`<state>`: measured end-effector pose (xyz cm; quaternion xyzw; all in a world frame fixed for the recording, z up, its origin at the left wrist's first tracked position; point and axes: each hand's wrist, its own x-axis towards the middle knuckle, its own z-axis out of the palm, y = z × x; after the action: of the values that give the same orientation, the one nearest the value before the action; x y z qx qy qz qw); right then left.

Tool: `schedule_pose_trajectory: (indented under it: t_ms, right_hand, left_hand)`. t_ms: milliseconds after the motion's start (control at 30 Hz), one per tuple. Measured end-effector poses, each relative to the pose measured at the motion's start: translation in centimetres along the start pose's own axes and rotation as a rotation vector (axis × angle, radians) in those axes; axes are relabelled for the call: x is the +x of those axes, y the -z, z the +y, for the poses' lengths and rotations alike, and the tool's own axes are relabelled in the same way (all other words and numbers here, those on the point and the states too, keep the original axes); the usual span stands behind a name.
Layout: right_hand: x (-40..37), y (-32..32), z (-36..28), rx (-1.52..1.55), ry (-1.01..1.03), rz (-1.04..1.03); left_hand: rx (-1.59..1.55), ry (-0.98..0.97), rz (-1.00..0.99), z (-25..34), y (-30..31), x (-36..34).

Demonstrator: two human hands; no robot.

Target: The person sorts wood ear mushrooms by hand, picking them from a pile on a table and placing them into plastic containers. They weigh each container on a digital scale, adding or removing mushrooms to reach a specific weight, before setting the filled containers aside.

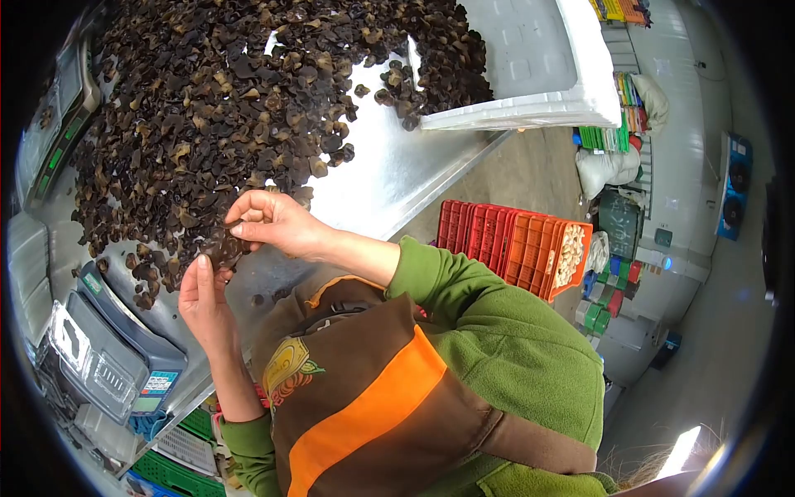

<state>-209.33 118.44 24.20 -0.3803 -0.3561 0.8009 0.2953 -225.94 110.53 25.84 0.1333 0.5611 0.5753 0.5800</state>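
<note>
A large heap of dark, curled mushrooms (pixel 207 91) covers much of the metal table (pixel 381 157). At its near edge, both hands pinch one dark brown mushroom (pixel 222 247) between them. My right hand (pixel 277 224) grips its upper end between thumb and fingers. From below, my left hand (pixel 207 302) holds the lower end with thumb and fingertips. Loose mushroom pieces (pixel 147 277) lie left of my left hand. The inner fingers of both hands are partly hidden.
A white foam box (pixel 530 112) stands at the table's far right, mushrooms heaped against it. A scale (pixel 124 348) sits at the left, another device (pixel 58 132) with green displays beyond it. Red and orange crates (pixel 517 248) stand on the floor at right; green crates (pixel 178 476) are below left.
</note>
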Motion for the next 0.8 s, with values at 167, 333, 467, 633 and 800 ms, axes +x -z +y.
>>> schedule_pose_trajectory:
  t_ms: [167, 333, 467, 633, 800]
  right_hand:
    - [0.0, 0.2, 0.6, 0.0, -0.035, 0.048]
    - [0.7, 1.0, 1.6, -0.054, -0.053, 0.063]
    - [1.7, 3.6, 1.1, -0.156, 0.014, 0.11]
    - [5.0, 12.3, 1.9, -0.748, 0.396, 0.756]
    - [4.9, 16.3, 0.6, -0.505, 0.31, 0.824]
  left_hand:
    - [-0.007, 0.017, -0.001, -0.6, 0.4, 0.2]
    - [0.003, 0.047, 0.011, -1.3, 0.8, 0.4]
    - [-0.148, 0.143, -0.014, -1.2, 0.7, 0.6]
    - [-0.227, 0.238, 0.029, -2.9, 2.8, 1.6]
    - [-0.124, 0.287, 0.069, -2.7, 4.0, -0.1]
